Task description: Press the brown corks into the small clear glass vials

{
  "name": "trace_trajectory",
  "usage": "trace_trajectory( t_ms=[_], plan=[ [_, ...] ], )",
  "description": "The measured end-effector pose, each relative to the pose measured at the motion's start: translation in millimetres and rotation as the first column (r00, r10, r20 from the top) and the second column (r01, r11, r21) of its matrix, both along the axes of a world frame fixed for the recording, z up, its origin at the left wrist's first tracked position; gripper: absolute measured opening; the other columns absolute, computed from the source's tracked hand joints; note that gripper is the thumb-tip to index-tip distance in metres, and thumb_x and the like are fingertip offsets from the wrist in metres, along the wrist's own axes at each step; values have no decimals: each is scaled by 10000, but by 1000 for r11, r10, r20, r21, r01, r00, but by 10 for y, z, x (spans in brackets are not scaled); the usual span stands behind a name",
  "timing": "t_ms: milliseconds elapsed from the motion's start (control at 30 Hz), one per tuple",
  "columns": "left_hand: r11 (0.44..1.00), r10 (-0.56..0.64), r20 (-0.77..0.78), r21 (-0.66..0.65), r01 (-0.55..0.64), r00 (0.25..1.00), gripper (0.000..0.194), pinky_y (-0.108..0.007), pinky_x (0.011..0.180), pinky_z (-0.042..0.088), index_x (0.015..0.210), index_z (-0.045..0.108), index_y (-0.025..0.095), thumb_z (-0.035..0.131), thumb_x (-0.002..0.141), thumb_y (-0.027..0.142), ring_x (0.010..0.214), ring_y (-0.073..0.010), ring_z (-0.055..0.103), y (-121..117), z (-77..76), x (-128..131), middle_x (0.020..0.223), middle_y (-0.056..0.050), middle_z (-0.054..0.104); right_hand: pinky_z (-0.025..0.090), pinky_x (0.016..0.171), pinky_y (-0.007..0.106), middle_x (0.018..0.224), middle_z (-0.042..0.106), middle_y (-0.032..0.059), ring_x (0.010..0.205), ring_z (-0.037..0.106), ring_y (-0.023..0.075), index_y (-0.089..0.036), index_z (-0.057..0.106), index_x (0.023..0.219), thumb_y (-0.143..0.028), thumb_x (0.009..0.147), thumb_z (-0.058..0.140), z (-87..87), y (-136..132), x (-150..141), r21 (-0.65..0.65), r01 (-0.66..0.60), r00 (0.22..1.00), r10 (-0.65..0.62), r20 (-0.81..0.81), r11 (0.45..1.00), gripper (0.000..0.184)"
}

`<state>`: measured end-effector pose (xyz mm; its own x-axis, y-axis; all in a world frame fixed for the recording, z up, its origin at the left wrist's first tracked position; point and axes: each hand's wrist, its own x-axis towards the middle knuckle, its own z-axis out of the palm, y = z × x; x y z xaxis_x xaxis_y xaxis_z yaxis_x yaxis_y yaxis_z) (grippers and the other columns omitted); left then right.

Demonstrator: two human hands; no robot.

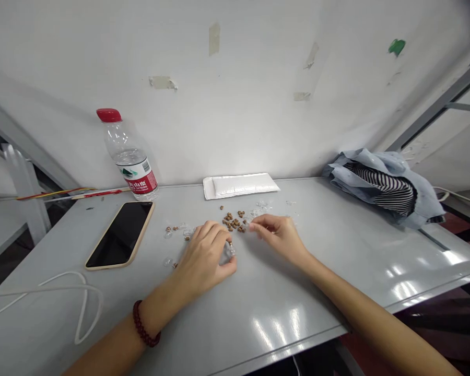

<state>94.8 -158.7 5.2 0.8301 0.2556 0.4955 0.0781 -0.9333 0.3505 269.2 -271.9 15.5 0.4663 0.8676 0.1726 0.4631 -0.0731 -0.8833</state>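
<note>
My left hand [206, 256], with a dark red bead bracelet [144, 326] at the wrist, curls its fingers and thumb around a small clear bottle [230, 250] with a brown stopper at its top. My right hand [278, 233] pinches thumb and fingertips together beside a pile of small brown corks [234, 222]; whatever sits in the pinch is too small to name. Behind the right fingers lies a cluster of small clear bottles [260, 208]. Left of my left hand, several clear bottles with brown corks [168, 232] are scattered, partly hidden by the hand.
A white padded pouch [241, 185] lies against the wall. On the left are a phone [121, 234], a water bottle [131, 162] with a red cap and a white cable [84, 308]. Bunched light-blue and striped cloth [384, 185] occupies the right back of the grey table [337, 235].
</note>
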Motion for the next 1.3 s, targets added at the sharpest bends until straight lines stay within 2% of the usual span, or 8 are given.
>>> trace_trajectory(
  t_ms=[167,433,567,767,900,1033,1133,1300],
  plan=[
    [997,66,-26,-29,-67,997,134,-440,808,478,909,601,155,560,790,201,918,-270,549,67,-2,-19,914,-96,628,468,671,317,829,659,58,746,599,188,-207,680,889,-286,884,560,-33,12,234,88,-15,910,-23,413,996,145],
    [989,147,-44,35,-146,988,225,-404,822,497,1010,646,160,498,850,105,941,-251,557,54,-132,230,936,-91,624,441,806,392,967,647,109,914,544,248,-199,706,993,-150,863,570,-139,106,239,-31,-152,694,129,708,988,195],
    [988,148,-72,53,-144,986,211,-407,794,497,959,633,150,458,860,87,908,-254,559,22,-183,232,903,-92,613,374,786,363,965,656,92,927,530,240,-213,705,995,-96,868,562,-129,94,185,-108,-86,595,138,792,990,224],
    [989,147,-81,28,-145,986,198,-390,776,485,848,575,162,404,874,65,870,-241,536,41,-233,189,876,-84,593,353,776,365,967,667,90,921,534,240,-197,679,978,-148,872,580,-120,47,172,-146,-107,592,181,786,984,153],
    [991,136,-66,-1,-137,988,186,-402,764,473,815,550,174,412,872,63,830,-241,535,55,-243,120,835,-73,596,398,778,373,917,656,83,878,557,226,-195,661,937,-223,885,562,-52,3,100,-25,-171,790,153,593,985,115],
    [991,123,-6,-58,-123,992,123,-350,728,484,856,517,183,450,882,83,811,-206,556,0,-189,53,834,-48,603,441,721,320,849,627,33,795,571,175,-218,651,921,-328,855,624,60,-51,-44,59,-144,990,144,12,988,131],
    [985,91,148,-161,-66,985,92,-297,722,487,886,490,193,493,895,102,809,-167,572,-88,-122,35,840,-23,605,454,737,318,826,627,16,732,567,143,-219,667,932,-351,821,670,81,-63,-122,49,-144,929,152,-338,988,172],
    [976,53,354,-215,26,934,140,-277,729,486,873,491,199,532,878,65,788,-143,583,-213,-46,41,823,-7,610,470,712,314,732,639,7,640,568,119,-195,683,901,-319,787,712,24,-41,-155,76,-218,781,220,-584,973,171]
  ],
)
